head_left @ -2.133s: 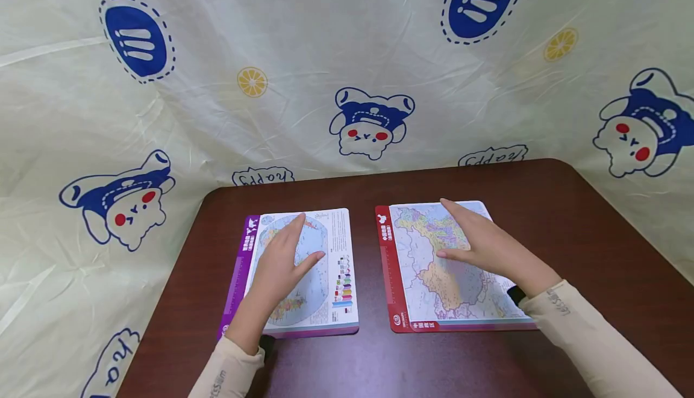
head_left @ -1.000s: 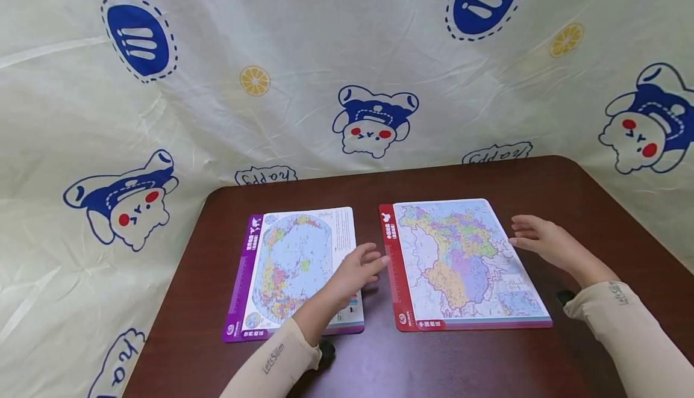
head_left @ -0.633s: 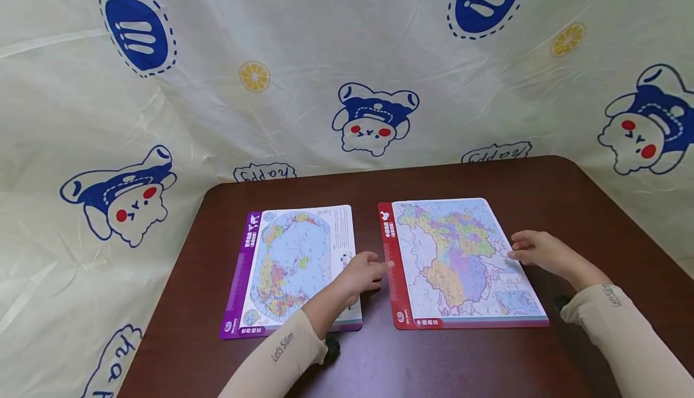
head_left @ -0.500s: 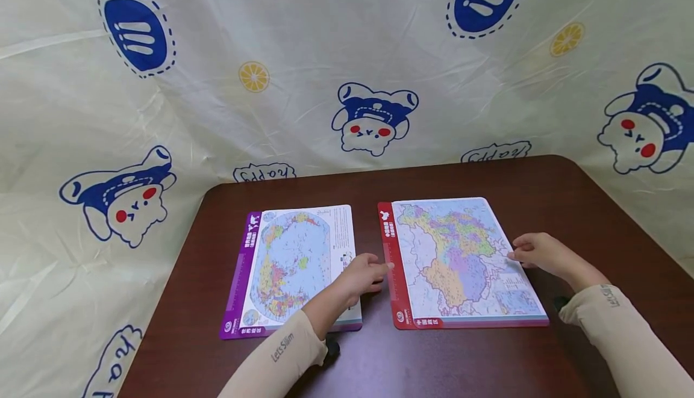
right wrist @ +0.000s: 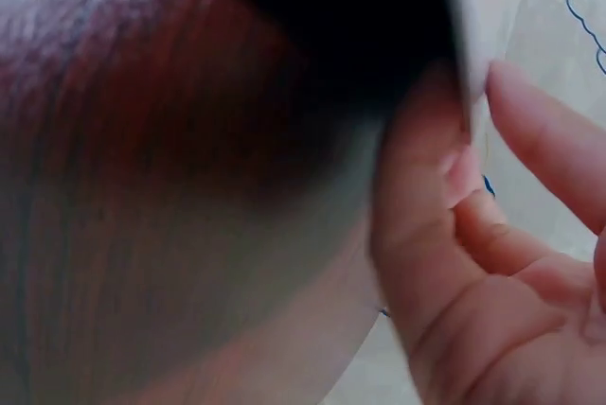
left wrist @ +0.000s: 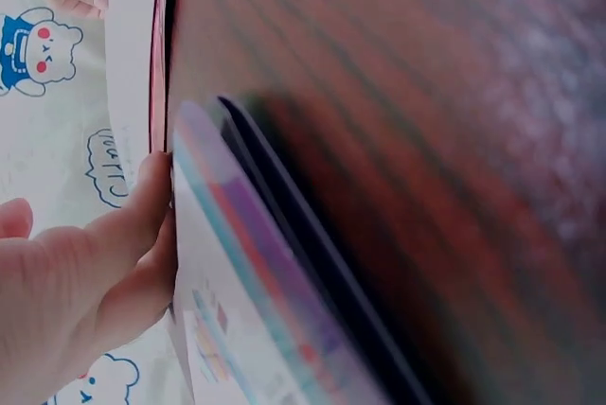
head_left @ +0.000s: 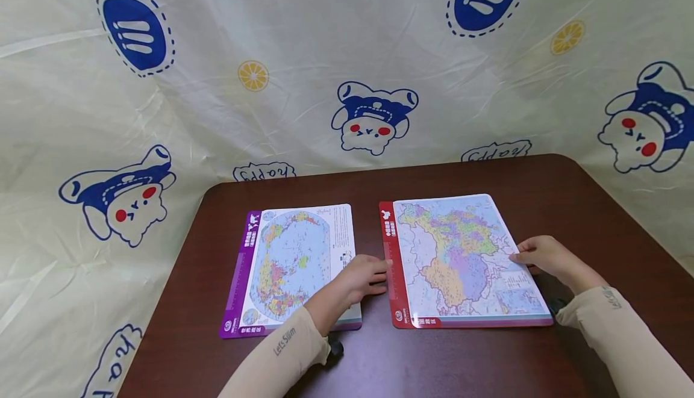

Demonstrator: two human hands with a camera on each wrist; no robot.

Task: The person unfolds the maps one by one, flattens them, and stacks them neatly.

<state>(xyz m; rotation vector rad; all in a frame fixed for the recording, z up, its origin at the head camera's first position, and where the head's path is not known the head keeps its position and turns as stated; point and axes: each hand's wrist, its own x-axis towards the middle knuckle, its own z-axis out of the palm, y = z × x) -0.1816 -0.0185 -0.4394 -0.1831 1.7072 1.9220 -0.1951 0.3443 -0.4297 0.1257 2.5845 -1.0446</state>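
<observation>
A red-bordered map board (head_left: 461, 259) with a coloured map on its face lies on the right half of the dark table. My right hand (head_left: 558, 262) pinches its right edge. In the right wrist view, the right hand (right wrist: 492, 263) has one finger under the dark underside and another fingertip at the pale face. My left hand (head_left: 352, 280) reaches across the other board's right side, its relaxed fingertips right at the red border. The left wrist view shows fingers (left wrist: 114, 244) against that layered edge. A purple-bordered world map board (head_left: 300, 265) lies to the left.
The dark brown table (head_left: 450, 365) has rounded far corners. Behind and around it hangs a pale cloth (head_left: 303, 18) printed with blue cartoon figures and orange slices. The two boards lie side by side with a narrow gap between them.
Both hands came off the boards' faces and went to the red-bordered board's two side edges. Over the last half second, its far right corner shifted slightly up and right in the head view.
</observation>
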